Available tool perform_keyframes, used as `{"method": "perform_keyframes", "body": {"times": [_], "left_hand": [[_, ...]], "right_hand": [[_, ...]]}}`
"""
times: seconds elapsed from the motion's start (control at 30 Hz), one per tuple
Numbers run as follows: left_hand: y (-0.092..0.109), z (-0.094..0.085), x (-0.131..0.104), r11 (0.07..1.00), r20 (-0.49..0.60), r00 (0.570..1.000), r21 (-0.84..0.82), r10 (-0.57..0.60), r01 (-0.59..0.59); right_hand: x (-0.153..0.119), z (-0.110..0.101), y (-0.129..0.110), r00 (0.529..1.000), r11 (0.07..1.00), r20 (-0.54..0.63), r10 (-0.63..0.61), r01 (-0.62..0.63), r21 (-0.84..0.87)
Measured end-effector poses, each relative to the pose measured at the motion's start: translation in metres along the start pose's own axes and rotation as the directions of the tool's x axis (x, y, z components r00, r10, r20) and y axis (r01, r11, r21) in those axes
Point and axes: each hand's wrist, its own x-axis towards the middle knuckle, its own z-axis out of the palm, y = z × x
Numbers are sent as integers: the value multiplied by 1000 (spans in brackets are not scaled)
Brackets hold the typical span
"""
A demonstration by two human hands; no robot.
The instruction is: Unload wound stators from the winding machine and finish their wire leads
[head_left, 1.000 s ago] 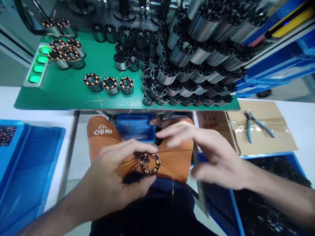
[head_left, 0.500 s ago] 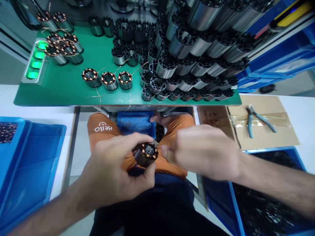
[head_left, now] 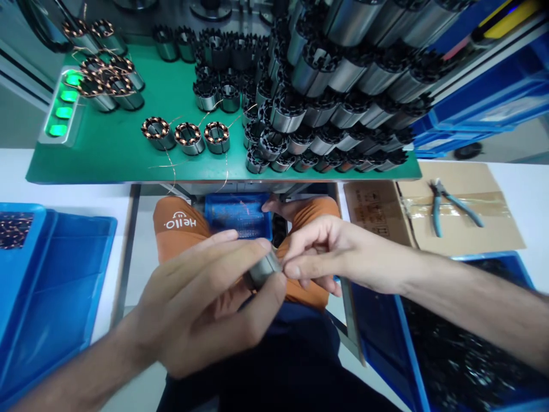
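Observation:
My left hand (head_left: 214, 300) grips a motor stator (head_left: 265, 269) over my lap, fingers above and thumb below. Its plain grey metal side faces me, and its ends are mostly hidden by the fingers. At the stator's right end, my right hand (head_left: 332, 254) is closed in a pinch, thumb and forefinger pressed together. What the pinch holds, if anything, is too small to tell. On the green bench top (head_left: 128, 163), three copper-wound stators (head_left: 189, 138) stand in a row with loose wire ends.
Stacked bare stators (head_left: 315, 109) fill the bench's right side. More wound stators (head_left: 105, 86) stand left, beside a green-lit switch strip (head_left: 64, 111). Pliers (head_left: 454, 207) lie on a cardboard box (head_left: 493, 234). Blue bins (head_left: 96, 252) flank me; the right one (head_left: 407, 343) holds dark parts.
The stator has turned from showing its copper-wound end to showing its metal side. My right hand, blurred and apart earlier, has come in to the stator's right end with fingers pinched.

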Motion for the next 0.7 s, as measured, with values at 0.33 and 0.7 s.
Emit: {"method": "perform_keyframes", "body": {"times": [0.33,0.7], "left_hand": [[-6,3,-7,999,26,998,-6,-51,51],[-7,0,2,994,-104,992,71,-73,81]], "right_hand": [[-15,-19,-9,949,885,-113,-295,227,-408],[-25,-13,-10,949,951,-243,-201,130,-279]]}}
